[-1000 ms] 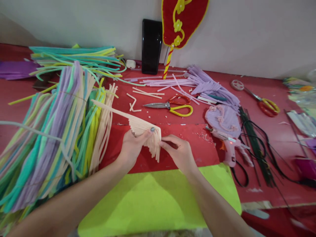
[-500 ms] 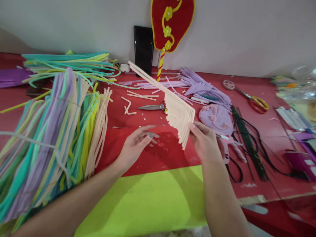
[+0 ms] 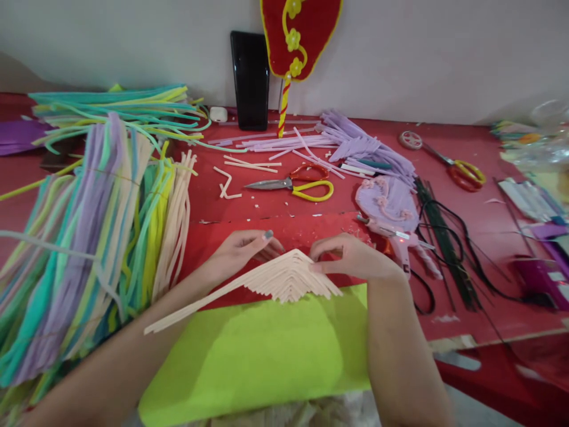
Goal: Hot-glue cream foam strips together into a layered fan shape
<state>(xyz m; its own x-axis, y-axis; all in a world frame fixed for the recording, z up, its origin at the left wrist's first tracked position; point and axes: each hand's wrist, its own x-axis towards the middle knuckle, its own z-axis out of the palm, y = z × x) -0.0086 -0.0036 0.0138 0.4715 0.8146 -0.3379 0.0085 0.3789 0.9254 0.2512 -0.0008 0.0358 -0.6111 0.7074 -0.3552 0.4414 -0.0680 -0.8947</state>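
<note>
A cream pipe-cleaner piece (image 3: 291, 276), with bent stems lying side by side in a peaked shape, has its point facing away from me. Long stems trail from it to the lower left. My right hand (image 3: 351, 255) pinches its right slope near the peak. Just behind the left slope is my left hand (image 3: 242, 252), its fingers loosely apart and their tips partly hidden; whether they touch the piece I cannot tell. Beneath lies a lime-green sheet (image 3: 267, 356). Beyond the hands rest scissors (image 3: 288, 184) with red and yellow handles and loose cream offcuts (image 3: 253, 165).
Bundled coloured pipe cleaners (image 3: 89, 237) fill the left side. On the right are a pink glue gun (image 3: 402, 240), a lilac fan-shaped piece (image 3: 386, 201), dark stems (image 3: 447, 249) and second scissors (image 3: 464, 175). A phone (image 3: 250, 80) and red fan (image 3: 302, 35) stand by the wall.
The cream piece has turned so its peak faces away and its long stems point lower left, and it has come down nearer me. The scissors behind it now show fully.
</note>
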